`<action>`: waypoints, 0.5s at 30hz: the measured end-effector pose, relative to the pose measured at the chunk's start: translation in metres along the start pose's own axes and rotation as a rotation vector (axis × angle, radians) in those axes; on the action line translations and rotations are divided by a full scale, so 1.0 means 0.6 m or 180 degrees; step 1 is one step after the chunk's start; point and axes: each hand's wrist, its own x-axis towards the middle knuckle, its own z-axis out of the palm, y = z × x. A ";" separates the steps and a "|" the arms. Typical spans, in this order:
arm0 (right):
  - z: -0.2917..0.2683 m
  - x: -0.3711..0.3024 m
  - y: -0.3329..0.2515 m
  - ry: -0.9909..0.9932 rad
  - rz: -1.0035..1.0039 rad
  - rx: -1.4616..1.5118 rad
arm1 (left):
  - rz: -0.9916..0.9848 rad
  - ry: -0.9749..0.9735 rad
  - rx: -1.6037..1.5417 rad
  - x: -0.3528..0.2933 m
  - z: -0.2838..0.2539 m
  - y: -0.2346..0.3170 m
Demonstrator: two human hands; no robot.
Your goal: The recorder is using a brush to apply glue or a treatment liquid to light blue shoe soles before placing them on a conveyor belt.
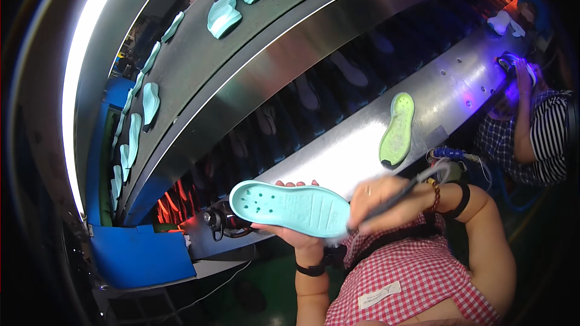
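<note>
A pale turquoise shoe sole [290, 208] lies across my left hand [299, 239], which grips it from beneath; fingertips show over its far edge. Several small dark holes dot its left end, and shallow lines cross the rest. At the sole's right end my right hand [386, 202] is closed around a dark-handled brush [389, 198], smeared by motion. A pale blur by the sole's near right edge looks like bristles, but their contact is unclear. On the metal ledge [338, 151] beyond my right hand rests a yellow-green sole [399, 130] with a dark heel tip.
A dark conveyor belt [187, 72] carries several turquoise soles [224, 16] at upper left. Below it, more soles sit in a dim lower channel with orange-glowing heaters [176, 205]. A blue box [142, 256] stands lower left. A co-worker [531, 121] handles a shoe under violet light at right.
</note>
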 end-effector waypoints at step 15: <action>0.020 -0.004 0.049 0.0963 0.0784 0.2861 | 0.0124 0.0327 0.0291 -0.012 0.074 0.002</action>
